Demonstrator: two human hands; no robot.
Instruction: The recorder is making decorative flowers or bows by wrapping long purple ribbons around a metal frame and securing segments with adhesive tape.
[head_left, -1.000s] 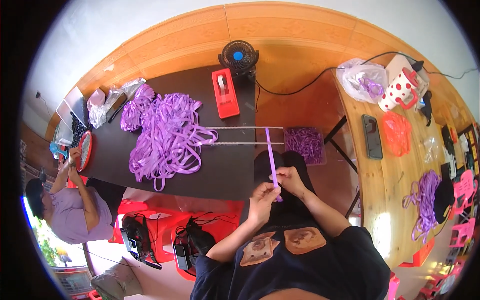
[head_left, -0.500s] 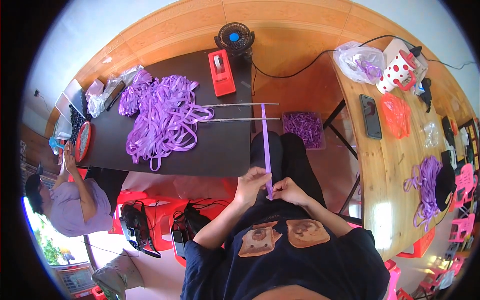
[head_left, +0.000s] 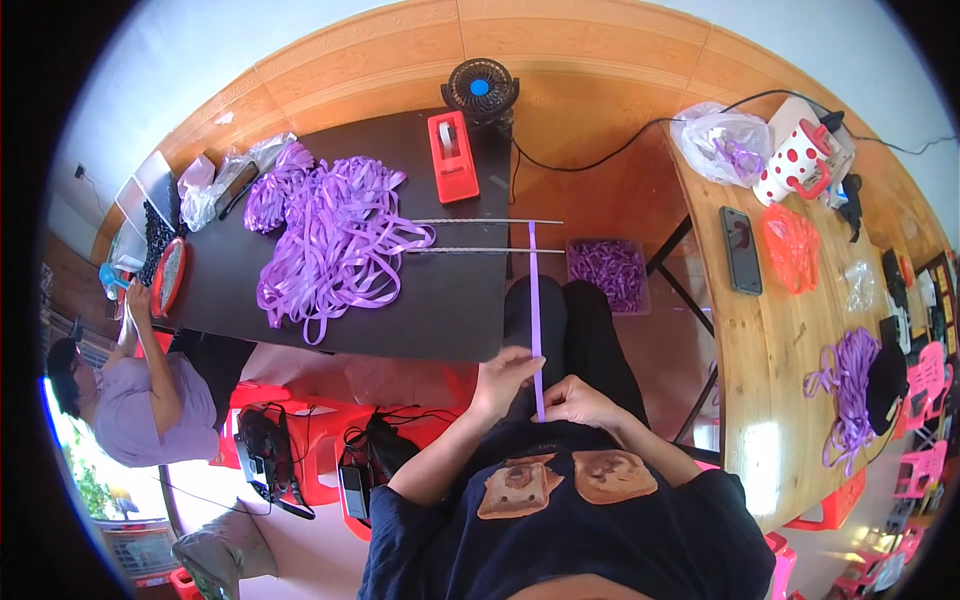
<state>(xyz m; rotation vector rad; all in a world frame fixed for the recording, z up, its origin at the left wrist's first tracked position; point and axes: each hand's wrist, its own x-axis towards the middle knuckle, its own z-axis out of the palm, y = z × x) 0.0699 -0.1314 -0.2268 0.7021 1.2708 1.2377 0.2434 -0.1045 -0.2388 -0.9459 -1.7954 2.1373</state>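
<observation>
A narrow purple ribbon (head_left: 535, 300) runs straight down from two thin metal rods (head_left: 485, 221) toward my lap. It crosses the rods near their free ends, which jut past the dark table's right edge. My left hand (head_left: 505, 380) pinches the ribbon partway down, between thumb and fingers. Just below and to the right, my right hand (head_left: 582, 403) is closed on the ribbon's lower end. Its fingertips are partly hidden. A large tangled heap of purple ribbon (head_left: 330, 235) lies on the table, over the other ends of the rods.
On the dark table (head_left: 430, 315) stand a red tape dispenser (head_left: 454, 158) and a small black fan (head_left: 480, 88). A bin (head_left: 645, 303) of short purple pieces sits below. The wooden table (head_left: 745, 370) bears a phone (head_left: 740, 250) and dotted mug (head_left: 795, 162). A co-worker (head_left: 165, 405) sits left.
The whole view has shifted slightly. The ribbon's lower end, twisted before, now hangs straighter between my hands. My right hand has moved a little lower and its fingers are more curled.
</observation>
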